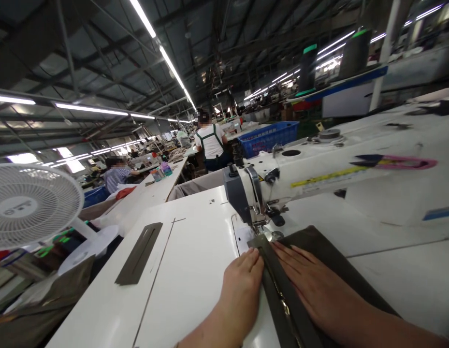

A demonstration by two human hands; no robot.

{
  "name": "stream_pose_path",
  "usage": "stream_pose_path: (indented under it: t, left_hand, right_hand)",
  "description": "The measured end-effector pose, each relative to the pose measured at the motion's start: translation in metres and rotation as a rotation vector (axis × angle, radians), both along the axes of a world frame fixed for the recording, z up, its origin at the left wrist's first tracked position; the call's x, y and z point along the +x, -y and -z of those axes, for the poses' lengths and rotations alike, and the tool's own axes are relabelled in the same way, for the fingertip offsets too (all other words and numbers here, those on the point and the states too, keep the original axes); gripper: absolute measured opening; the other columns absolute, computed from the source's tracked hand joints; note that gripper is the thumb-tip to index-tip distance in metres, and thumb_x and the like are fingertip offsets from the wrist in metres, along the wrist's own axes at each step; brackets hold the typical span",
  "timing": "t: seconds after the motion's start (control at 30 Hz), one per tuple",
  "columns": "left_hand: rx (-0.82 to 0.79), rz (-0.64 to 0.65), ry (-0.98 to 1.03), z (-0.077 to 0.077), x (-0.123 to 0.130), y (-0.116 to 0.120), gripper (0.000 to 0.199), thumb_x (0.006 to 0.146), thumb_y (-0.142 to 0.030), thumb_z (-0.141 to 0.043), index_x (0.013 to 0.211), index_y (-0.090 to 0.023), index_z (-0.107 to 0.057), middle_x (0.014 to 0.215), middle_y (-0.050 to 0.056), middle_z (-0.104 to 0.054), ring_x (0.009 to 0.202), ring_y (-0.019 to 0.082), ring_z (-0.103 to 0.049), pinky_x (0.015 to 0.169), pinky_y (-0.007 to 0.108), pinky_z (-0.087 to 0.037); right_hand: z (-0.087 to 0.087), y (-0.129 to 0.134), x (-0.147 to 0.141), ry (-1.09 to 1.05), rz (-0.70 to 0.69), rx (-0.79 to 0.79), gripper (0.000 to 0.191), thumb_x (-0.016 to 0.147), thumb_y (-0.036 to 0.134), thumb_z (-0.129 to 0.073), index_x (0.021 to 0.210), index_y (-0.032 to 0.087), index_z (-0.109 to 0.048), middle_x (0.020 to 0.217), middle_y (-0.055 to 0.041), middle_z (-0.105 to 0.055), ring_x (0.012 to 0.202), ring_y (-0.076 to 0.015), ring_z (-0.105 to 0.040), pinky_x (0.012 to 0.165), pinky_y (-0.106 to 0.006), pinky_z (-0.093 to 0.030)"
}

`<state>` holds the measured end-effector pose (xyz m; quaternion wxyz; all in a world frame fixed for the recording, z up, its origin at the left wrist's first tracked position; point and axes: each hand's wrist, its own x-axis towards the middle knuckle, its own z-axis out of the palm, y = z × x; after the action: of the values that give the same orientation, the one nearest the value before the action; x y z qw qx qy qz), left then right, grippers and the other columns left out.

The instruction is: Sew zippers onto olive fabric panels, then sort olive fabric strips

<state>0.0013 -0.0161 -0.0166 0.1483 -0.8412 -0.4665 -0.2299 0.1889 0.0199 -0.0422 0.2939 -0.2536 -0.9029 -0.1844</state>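
Note:
A dark olive fabric strip with a zipper [271, 285] lies under the needle area of a white sewing machine [260, 193]. A gold-coloured zipper pull [284, 307] shows partway down the strip. My left hand [242, 285] has its fingers pressed together on the strip's left edge, close in front of the presser foot [260, 227]. Flat on the strip's right side lies my right hand [311, 278], fingers stretched toward the needle. Beneath that hand, a larger dark fabric panel [314, 241] spreads to the right.
Slit olive fabric pieces [140, 253] lie on the white table [188, 270], left of a drawn line. A white fan [32, 205] stands at far left. Pink-handled snips [401, 162] rest on the machine. Beyond are a blue basket [267, 137] and a co-worker [211, 140].

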Motion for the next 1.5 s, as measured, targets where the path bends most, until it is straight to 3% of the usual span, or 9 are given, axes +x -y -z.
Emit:
stream_pose_path:
  t: [0.17,0.33,0.47,0.63,0.87,1.1,1.23,1.33,1.5]
  left_hand:
    - [-0.017,0.021,-0.03,-0.004,-0.003,0.001,0.033,0.093,-0.013,-0.034,0.111,-0.007,-0.06,0.114,0.015,-0.064,0.103,0.024,-0.062,0.089,0.036,-0.054]
    - [-0.063,0.032,-0.13,-0.008,-0.006,-0.002,0.04,0.097,-0.019,-0.025,0.118,-0.004,-0.056,0.117,0.017,-0.062,0.111,0.023,-0.058,0.092,0.032,-0.051]
    - [-0.079,0.063,-0.144,-0.01,-0.015,-0.002,0.036,0.096,-0.018,-0.031,0.123,-0.008,-0.053,0.119,0.015,-0.061,0.114,0.021,-0.056,0.093,0.029,-0.05]
    - [-0.115,0.125,-0.08,-0.011,-0.03,-0.005,0.041,0.093,-0.023,-0.042,0.134,-0.023,-0.044,0.123,0.008,-0.059,0.107,0.018,-0.06,0.093,0.026,-0.049]
    - [-0.084,0.084,-0.04,-0.003,-0.034,-0.003,0.043,0.092,-0.026,-0.042,0.135,-0.023,-0.042,0.126,0.009,-0.057,0.111,0.021,-0.058,0.094,0.029,-0.05]
    - [-0.163,0.113,-0.141,-0.01,-0.034,-0.003,0.044,0.089,-0.014,-0.042,0.132,-0.021,-0.043,0.128,0.01,-0.056,0.113,0.02,-0.057,0.093,0.03,-0.051]
    - [-0.126,0.089,-0.166,-0.007,-0.024,0.002,0.038,0.089,-0.009,-0.038,0.126,-0.015,-0.047,0.128,0.013,-0.055,0.116,0.021,-0.054,0.093,0.036,-0.051]
    - [-0.051,0.04,-0.146,-0.003,-0.014,0.006,0.031,0.091,-0.012,-0.037,0.116,-0.014,-0.055,0.122,0.015,-0.058,0.112,0.023,-0.057,0.087,0.039,-0.055]
    - [0.025,-0.021,-0.106,0.004,-0.003,0.008,0.025,0.092,-0.016,-0.041,0.108,-0.012,-0.06,0.11,0.015,-0.064,0.101,0.024,-0.062,0.08,0.037,-0.058]
  right_hand:
    - [0.0,0.0,-0.003,-0.009,0.01,0.002,0.055,0.08,0.009,-0.037,0.135,0.007,-0.038,0.129,-0.0129,-0.053,0.117,-0.0203,-0.051,0.093,-0.038,-0.044]
    - [-0.006,0.0,-0.011,-0.074,0.022,0.031,0.053,0.081,0.014,-0.039,0.134,0.008,-0.04,0.12,-0.0117,-0.06,0.107,-0.0225,-0.057,0.084,-0.038,-0.046]
    - [-0.012,0.0,-0.015,-0.032,0.025,-0.029,0.054,0.078,0.017,-0.043,0.131,0.01,-0.044,0.117,-0.0156,-0.061,0.104,-0.0268,-0.058,0.082,-0.04,-0.045]
    - [-0.012,0.0,-0.017,-0.044,0.024,-0.183,0.048,0.089,0.035,-0.041,0.132,0.014,-0.042,0.124,-0.0159,-0.057,0.11,-0.0287,-0.054,0.089,-0.043,-0.04]
    - [-0.013,0.0,-0.019,-0.061,0.015,-0.233,0.046,0.091,0.036,-0.039,0.131,0.014,-0.042,0.124,-0.0179,-0.056,0.11,-0.0301,-0.054,0.089,-0.045,-0.039]
    - [-0.005,0.002,-0.021,-0.113,0.058,-0.199,0.046,0.088,0.031,-0.042,0.124,0.004,-0.051,0.127,-0.0182,-0.053,0.118,-0.0281,-0.049,0.097,-0.041,-0.038]
    - [-0.004,0.002,-0.012,-0.051,-0.009,-0.205,0.056,0.084,0.027,-0.045,0.136,0.007,-0.039,0.131,-0.0165,-0.05,0.12,-0.0279,-0.048,0.098,-0.043,-0.04]
    - [-0.002,0.001,-0.007,-0.05,-0.053,-0.107,0.063,0.08,0.017,-0.043,0.141,0.008,-0.029,0.132,-0.0146,-0.049,0.12,-0.0261,-0.048,0.095,-0.041,-0.044]
    - [0.006,-0.003,-0.004,-0.037,-0.081,0.0,0.069,0.076,0.012,-0.042,0.143,0.009,-0.024,0.134,-0.0133,-0.047,0.12,-0.0265,-0.047,0.092,-0.041,-0.048]
